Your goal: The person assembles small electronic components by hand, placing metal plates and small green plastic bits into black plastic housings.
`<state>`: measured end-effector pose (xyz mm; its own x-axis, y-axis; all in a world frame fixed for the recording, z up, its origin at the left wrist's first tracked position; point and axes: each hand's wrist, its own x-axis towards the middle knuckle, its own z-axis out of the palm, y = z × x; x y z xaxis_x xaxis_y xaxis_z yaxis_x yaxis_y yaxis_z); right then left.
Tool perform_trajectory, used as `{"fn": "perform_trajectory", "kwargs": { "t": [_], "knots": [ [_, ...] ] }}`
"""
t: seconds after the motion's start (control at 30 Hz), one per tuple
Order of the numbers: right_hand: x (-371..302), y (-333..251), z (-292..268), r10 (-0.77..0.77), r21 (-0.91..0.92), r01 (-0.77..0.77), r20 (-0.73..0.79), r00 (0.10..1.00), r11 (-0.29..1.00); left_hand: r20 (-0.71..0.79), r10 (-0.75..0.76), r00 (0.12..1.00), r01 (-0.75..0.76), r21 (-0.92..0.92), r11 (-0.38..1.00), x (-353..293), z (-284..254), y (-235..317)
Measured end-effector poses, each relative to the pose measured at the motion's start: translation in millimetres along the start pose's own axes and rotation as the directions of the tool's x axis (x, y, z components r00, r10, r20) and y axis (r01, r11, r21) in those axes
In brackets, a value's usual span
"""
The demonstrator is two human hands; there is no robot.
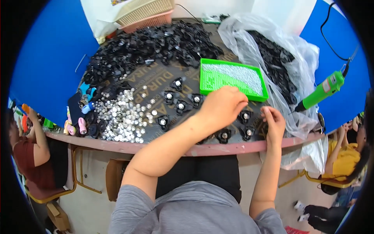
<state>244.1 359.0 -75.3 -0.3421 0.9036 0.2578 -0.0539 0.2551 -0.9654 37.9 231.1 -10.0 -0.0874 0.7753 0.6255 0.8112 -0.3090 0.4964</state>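
My left hand point(224, 104) is closed, its fingers curled together above the front edge of a green tray point(209, 89). Small silvery screw-like pieces point(233, 76) lie in that tray. Just right of it, my right hand point(274, 121) is closed too, thumb and fingertips pressed together. Whatever either hand holds is too small or hidden to make out. Under and around the left hand are several black plastic parts, each with a silver round piece in its middle, such as one black part point(224, 135) near the table edge and another black part point(178, 83) farther off.
Loose silver round pieces point(124, 117) are heaped at left. Black parts point(156, 46) pile up at the back, more in a clear plastic bag point(300, 78). A green electric screwdriver point(323, 91) hangs at right. Baskets point(146, 19) stand behind. Other people sit on both sides.
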Motion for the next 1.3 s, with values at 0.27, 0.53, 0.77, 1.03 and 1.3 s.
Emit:
{"fn": "perform_trajectory", "kwargs": {
  "t": [0.27,0.53,0.77,1.03,1.3],
  "knots": [
    [7,8,-3,0.004,0.013,-0.004,-0.008,1.0,1.0,-0.073,-0.008,0.997,0.005,-0.041,0.999,1,-15,3],
    [13,14,-9,0.007,-0.027,-0.009,-0.06,0.998,1.0,-0.184,0.045,0.982,-0.059,-0.072,0.996,5,-30,5],
    [17,17,-8,-0.004,-0.024,0.001,-0.114,0.993,1.0,-0.15,0.043,0.988,-0.049,-0.033,0.998,-1,-33,5],
    [14,23,-22,0.001,0.041,0.006,-0.145,0.989,0.999,-0.151,-0.361,0.92,0.391,0.37,0.842,-21,-156,-55],
    [15,17,-4,-0.045,-0.163,0.032,-0.077,0.996,0.986,-0.223,-0.764,0.606,0.751,0.476,0.457,-99,-265,-223]
  ]
}}
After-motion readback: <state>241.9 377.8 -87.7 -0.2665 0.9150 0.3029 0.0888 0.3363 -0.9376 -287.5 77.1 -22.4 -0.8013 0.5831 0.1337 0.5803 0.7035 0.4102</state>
